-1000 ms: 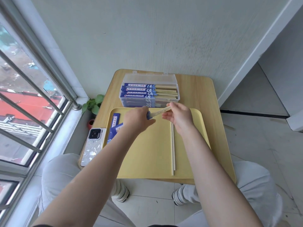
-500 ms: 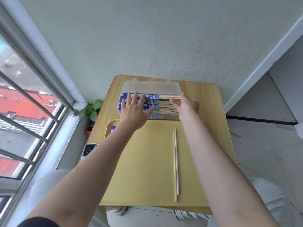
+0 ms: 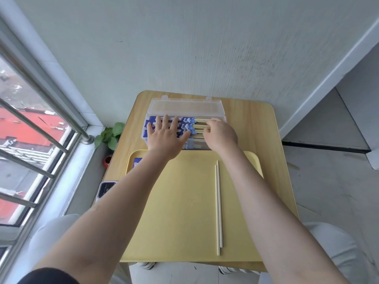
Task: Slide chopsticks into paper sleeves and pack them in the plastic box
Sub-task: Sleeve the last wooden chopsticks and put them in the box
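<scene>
Left hand (image 3: 166,136) lies flat, fingers straight and spread, pressing on the blue sleeves (image 3: 184,120) packed in the box (image 3: 213,108). Right hand (image 3: 220,134) rests just beside it over the bare wooden ends (image 3: 202,120) of the packed chopsticks, fingers bent down onto them; whether they grip any stick cannot be told. The two hands are close but apart. The box stands open at the far side of the counter (image 3: 256,128), its clear lid tilted back toward the wall. Just in front of the box lies a yellow tray (image 3: 184,212). On the tray, between the forearms and nearer the right one, a loose pair of chopsticks (image 3: 219,206) lies side by side, unsleeved, well apart from both hands. One empty sleeve (image 3: 137,162) shows at the tray's far left corner, partly hidden by the left forearm. A phone (image 3: 105,188) lies at the counter's left edge. A small plant (image 3: 110,134) stands below the window (image 3: 30,140).
</scene>
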`<state>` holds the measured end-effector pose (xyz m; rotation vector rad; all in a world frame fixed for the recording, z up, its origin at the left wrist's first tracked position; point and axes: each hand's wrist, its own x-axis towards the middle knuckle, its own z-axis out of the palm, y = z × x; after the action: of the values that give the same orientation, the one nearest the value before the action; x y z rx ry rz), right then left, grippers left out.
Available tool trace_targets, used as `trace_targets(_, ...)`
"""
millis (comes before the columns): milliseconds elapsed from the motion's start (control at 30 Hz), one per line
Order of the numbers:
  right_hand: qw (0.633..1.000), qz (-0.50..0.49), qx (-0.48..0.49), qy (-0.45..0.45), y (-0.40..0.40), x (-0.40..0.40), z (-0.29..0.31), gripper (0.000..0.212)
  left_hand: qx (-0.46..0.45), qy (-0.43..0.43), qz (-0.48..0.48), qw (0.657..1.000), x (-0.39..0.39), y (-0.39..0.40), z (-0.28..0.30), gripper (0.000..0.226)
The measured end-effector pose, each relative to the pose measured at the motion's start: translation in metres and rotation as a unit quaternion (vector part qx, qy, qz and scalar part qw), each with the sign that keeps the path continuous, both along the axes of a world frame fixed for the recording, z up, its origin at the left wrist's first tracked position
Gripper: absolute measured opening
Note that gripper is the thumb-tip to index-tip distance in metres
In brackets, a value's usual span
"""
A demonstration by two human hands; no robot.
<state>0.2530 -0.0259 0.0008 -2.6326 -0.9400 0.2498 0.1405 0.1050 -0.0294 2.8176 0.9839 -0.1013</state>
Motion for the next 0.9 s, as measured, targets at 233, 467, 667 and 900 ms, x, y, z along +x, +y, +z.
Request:
trace_targets(233, 0.997, -0.001, 0.063, -0.041, -0.005, -0.021, 0.010, 0.036, -0.008, -0.109, -0.004, 0.994, -0.019, -0.002, 0.003, 0.072)
trace_targets(467, 0.998, -0.001, -0.010, 0.054, -0.016, -0.080, -0.024, 0.017, -0.025, -0.108, 0.191, 0.975, -0.088, -0.031, -0.015, 0.028)
trace_targets(667, 0.994, -0.082, -0.076, 0.004, -0.045, -0.122, -0.063, 0.038, -0.030, -0.020, 0.148, 0.988, -0.118, -0.055, -0.042, 0.052)
trace_targets(900, 0.977, -0.200, -0.056, 0.052, -0.085, -0.129, -0.069, 0.038, -0.109, -0.095, 0.109, 0.983, -0.121, -0.076, -0.041, 0.047)
